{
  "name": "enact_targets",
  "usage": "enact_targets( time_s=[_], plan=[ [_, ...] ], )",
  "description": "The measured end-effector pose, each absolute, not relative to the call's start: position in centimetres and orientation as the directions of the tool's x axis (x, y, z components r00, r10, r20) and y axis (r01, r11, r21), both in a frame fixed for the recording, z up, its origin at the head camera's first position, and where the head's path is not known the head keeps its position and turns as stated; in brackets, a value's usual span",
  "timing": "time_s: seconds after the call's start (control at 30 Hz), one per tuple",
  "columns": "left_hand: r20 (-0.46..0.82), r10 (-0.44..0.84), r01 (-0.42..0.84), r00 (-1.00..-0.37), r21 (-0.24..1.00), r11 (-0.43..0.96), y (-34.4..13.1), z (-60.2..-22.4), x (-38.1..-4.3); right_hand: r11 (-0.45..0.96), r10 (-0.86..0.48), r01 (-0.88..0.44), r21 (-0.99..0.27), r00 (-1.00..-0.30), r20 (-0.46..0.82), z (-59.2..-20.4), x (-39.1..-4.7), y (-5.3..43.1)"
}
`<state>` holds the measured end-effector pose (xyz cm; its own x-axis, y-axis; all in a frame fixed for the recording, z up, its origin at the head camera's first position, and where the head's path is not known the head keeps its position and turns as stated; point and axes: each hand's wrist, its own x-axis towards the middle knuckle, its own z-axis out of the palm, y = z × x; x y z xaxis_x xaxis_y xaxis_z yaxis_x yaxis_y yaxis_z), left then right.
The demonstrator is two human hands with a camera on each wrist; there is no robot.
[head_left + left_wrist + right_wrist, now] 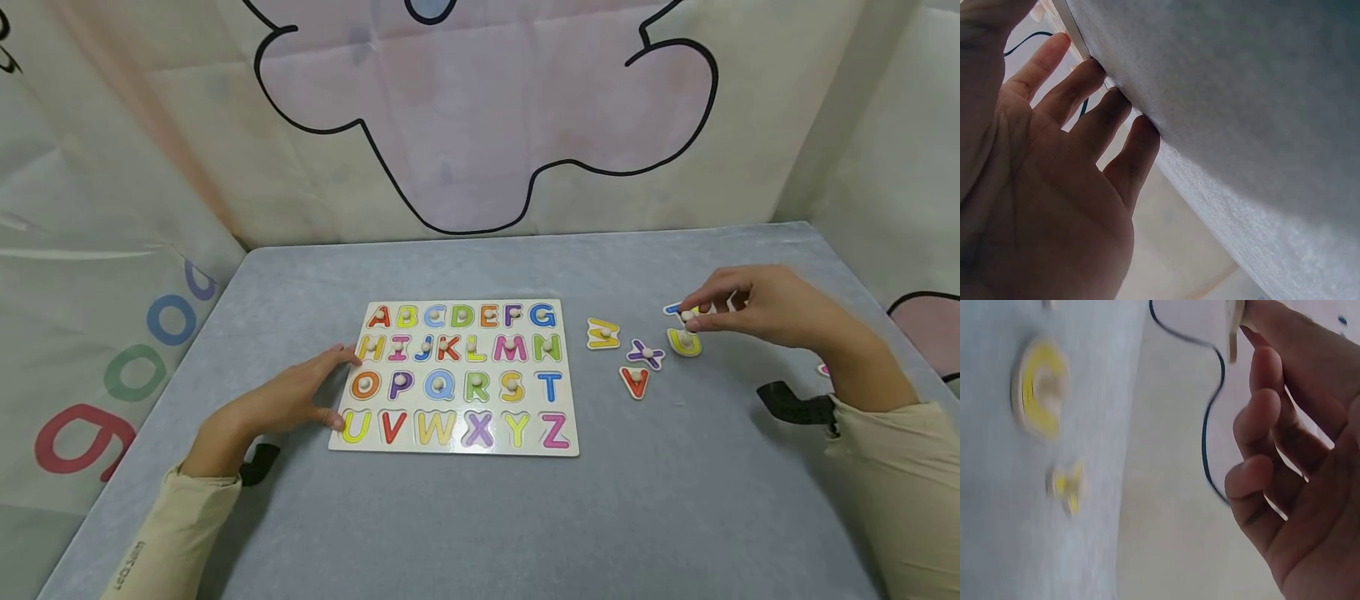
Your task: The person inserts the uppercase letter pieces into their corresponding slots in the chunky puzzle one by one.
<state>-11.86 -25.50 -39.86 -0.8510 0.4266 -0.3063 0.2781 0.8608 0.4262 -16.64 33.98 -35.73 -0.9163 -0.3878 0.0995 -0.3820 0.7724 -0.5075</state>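
Note:
A white alphabet puzzle board lies flat on the table. Knobbed letters fill its upper rows; the T recess and the bottom-row recesses show no knobs. My left hand touches the board's left edge, fingers extended at the side and thumb by the lower corner. To the right, my right hand pinches a blue letter puzzle piece between thumb and index finger, its shape partly hidden. In the right wrist view the held piece appears edge-on. A yellow U and a small yellow Y lie below on the table.
Between board and right hand lie a yellow W, a purple X and a red V. A pink piece is mostly hidden behind the right wrist. A printed curtain hangs behind the grey-blue table.

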Motion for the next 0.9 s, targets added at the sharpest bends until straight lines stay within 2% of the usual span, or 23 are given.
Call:
enact_targets(
  time_s=[0.3, 0.5, 0.9],
  plan=[
    [-0.309, 0.420, 0.271, -0.853, 0.424, 0.864, -25.5, -39.9, -11.9, 0.699, -0.493, -0.458, -0.549, -0.865, 0.094, -36.8, -16.3, 29.5],
    [-0.312, 0.419, 0.265, -0.852, 0.433, 0.861, -25.4, -40.0, -11.8, 0.731, -0.488, -0.421, -0.538, -0.873, 0.019, -36.8, -16.0, 27.2],
    [-0.322, 0.413, 0.256, -0.852, 0.432, 0.865, -25.3, -39.7, -12.0, 0.709, -0.481, -0.397, -0.583, -0.877, 0.012, -37.0, -15.6, 23.2]
  ],
)
